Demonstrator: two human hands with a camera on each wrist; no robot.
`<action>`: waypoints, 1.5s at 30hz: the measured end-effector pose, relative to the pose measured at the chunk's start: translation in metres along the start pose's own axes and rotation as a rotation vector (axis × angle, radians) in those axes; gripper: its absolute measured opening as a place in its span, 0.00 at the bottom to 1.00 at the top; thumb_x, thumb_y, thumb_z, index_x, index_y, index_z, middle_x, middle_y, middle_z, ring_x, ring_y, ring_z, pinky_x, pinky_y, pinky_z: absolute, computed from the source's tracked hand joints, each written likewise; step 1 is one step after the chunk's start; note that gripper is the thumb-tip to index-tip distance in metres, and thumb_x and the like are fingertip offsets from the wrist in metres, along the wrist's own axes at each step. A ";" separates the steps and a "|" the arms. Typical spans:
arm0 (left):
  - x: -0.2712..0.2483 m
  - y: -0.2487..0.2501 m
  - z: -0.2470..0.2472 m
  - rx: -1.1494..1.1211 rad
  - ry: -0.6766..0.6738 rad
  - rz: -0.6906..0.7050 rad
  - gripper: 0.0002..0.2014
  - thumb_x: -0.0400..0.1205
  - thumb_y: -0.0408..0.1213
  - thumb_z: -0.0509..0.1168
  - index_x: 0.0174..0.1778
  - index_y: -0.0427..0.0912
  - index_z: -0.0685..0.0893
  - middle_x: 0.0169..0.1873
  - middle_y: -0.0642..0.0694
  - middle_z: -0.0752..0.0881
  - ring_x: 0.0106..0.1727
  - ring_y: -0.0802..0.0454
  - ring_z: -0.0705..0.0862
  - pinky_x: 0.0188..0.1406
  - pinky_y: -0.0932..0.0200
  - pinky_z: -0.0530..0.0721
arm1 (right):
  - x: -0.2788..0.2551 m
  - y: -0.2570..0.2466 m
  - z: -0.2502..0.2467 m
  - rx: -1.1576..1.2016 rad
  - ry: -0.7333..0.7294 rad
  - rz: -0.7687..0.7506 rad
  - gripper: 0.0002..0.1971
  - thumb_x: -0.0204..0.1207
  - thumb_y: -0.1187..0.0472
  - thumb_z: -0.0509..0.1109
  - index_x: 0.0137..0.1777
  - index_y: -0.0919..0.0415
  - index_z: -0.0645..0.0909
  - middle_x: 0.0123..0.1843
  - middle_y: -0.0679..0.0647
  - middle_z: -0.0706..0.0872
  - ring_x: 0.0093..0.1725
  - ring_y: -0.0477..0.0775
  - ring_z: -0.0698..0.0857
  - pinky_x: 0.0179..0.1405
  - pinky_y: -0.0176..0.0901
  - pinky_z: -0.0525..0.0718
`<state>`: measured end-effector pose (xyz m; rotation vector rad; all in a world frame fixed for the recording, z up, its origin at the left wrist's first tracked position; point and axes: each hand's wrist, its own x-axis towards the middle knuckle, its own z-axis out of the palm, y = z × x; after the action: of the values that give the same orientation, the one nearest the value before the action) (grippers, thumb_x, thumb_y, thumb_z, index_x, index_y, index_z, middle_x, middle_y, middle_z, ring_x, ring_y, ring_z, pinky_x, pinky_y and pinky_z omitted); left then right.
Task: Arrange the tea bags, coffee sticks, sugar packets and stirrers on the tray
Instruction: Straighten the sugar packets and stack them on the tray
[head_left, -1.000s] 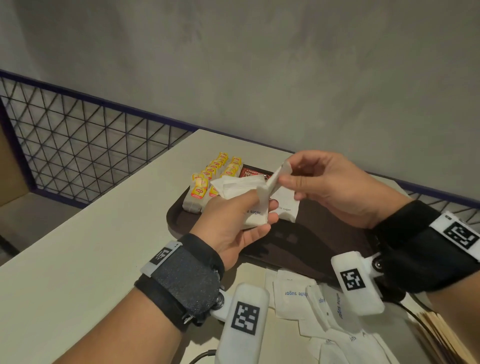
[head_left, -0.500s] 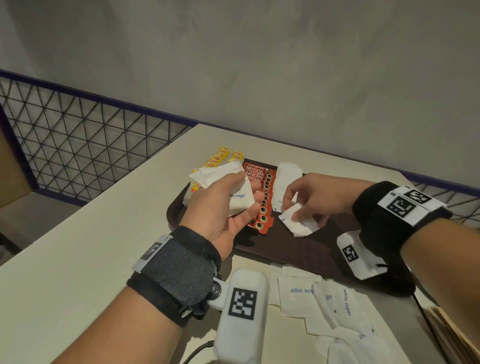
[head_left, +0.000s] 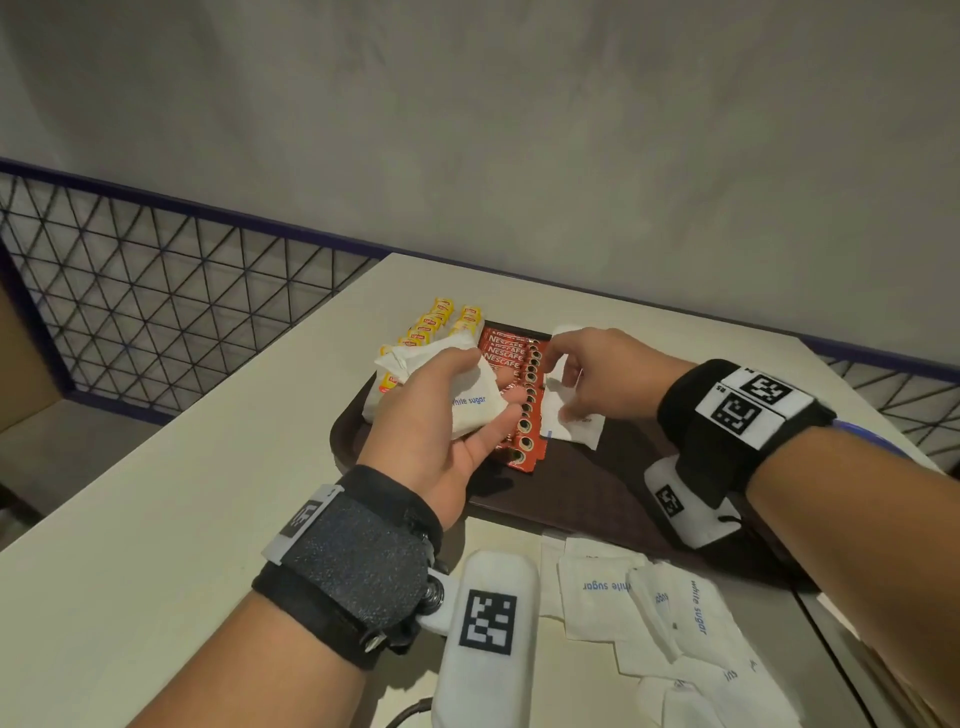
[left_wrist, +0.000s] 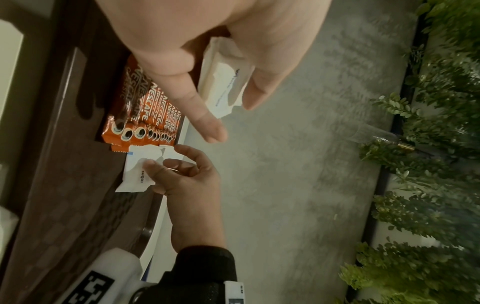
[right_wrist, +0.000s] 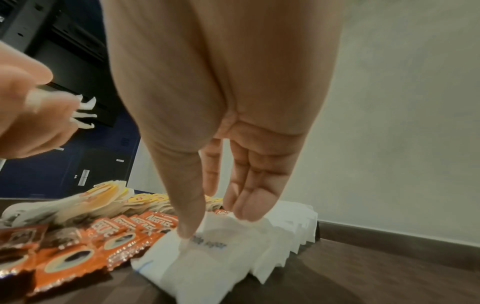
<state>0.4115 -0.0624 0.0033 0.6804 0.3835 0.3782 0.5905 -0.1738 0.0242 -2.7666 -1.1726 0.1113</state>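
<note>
My left hand hovers over the dark brown tray and grips a stack of white sugar packets, also seen in the left wrist view. My right hand reaches down onto the tray. Its thumb and fingertips pinch the top of one sugar packet that leans on a row of sugar packets. Red coffee sticks lie in a row left of that packet. Yellow-tagged tea bags fill the tray's far left.
Several loose sugar packets lie on the pale table in front of the tray, between my wrists. A wire mesh railing runs along the table's left side. A grey wall stands behind.
My right hand took a packet from the stack in my left hand, lowered it onto the tray beside the coffee sticks, and now holds it against the row. My left hand has barely moved.
</note>
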 end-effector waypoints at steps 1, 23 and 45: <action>0.000 0.001 0.000 -0.032 -0.003 -0.007 0.13 0.85 0.34 0.67 0.65 0.42 0.82 0.54 0.33 0.92 0.52 0.39 0.94 0.42 0.51 0.94 | -0.001 0.000 -0.001 -0.001 0.035 -0.003 0.22 0.73 0.56 0.83 0.65 0.47 0.81 0.55 0.47 0.85 0.47 0.45 0.82 0.46 0.41 0.84; -0.004 -0.006 0.002 0.222 0.069 0.004 0.16 0.77 0.42 0.79 0.60 0.50 0.88 0.45 0.46 0.95 0.36 0.51 0.91 0.14 0.68 0.75 | -0.076 -0.048 -0.048 0.644 0.008 -0.192 0.26 0.70 0.86 0.64 0.55 0.55 0.82 0.50 0.60 0.86 0.40 0.58 0.82 0.36 0.50 0.83; 0.004 -0.001 -0.004 0.118 0.105 0.002 0.16 0.85 0.46 0.70 0.65 0.42 0.85 0.45 0.43 0.95 0.33 0.52 0.92 0.20 0.62 0.84 | -0.049 0.003 -0.017 0.198 -0.308 0.050 0.06 0.81 0.61 0.74 0.56 0.51 0.87 0.53 0.54 0.92 0.54 0.55 0.91 0.58 0.57 0.91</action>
<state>0.4132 -0.0599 -0.0009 0.7783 0.5076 0.3958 0.5604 -0.2127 0.0416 -2.6660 -1.0848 0.6423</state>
